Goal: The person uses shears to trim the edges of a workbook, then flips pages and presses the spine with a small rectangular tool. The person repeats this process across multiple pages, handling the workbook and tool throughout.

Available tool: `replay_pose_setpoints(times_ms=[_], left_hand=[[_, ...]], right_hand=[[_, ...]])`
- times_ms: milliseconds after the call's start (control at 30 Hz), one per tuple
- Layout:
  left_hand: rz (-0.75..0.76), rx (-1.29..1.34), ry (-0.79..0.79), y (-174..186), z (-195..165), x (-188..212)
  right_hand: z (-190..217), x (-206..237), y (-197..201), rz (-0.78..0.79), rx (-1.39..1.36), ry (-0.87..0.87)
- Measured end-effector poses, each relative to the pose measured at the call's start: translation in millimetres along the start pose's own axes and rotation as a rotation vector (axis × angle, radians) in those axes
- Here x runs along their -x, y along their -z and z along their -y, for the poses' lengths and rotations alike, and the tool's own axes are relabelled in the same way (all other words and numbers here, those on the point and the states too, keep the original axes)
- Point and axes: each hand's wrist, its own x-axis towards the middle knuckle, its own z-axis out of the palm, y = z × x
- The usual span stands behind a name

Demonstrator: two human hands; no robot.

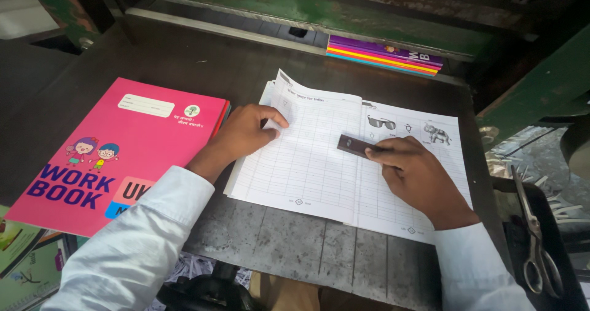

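An open booklet point(319, 163) with ruled white pages and small pictures lies flat on a grey metal table point(295, 249). My left hand point(243, 134) presses on the left page near its outer edge, fingers bent. My right hand point(415, 173) rests on the right page and pinches a small dark flat bar point(351, 145), which lies along the booklet's centre fold. Both forearms wear light sleeves.
A pink workbook point(117, 154) on a stack lies at the left. A pile of colourful books point(384, 56) sits under the green machine frame point(369, 16) at the back. Scissors point(534, 237) rest on a dark tray at the right. More printed covers point(27, 262) show at the bottom left.
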Motion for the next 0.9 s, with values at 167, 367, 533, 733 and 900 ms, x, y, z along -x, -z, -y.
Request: replay_pose_setpoints(times_ms=[167,367,533,733,900], left_hand=[[-0.003,0.018,-0.018,-2,4,-2],[-0.006,0.03,-0.049,-2,7,-3],[0.008,0.017,-0.018,-2,7,-3],[0.009,0.032,-0.03,-2,7,-3],[0.017,0.035,-0.026,-2,6,-1]], right_hand=[[-2,-3,-4,-0.041,-0.002,0.02],[-3,-8,-7,-0.054,0.055,-0.008],[-8,-12,-12,-0.097,0.098,-0.019],[-14,-25,-14,-0.059,0.157,-0.087],[-14,-34,-14,-0.045,0.168,-0.126]])
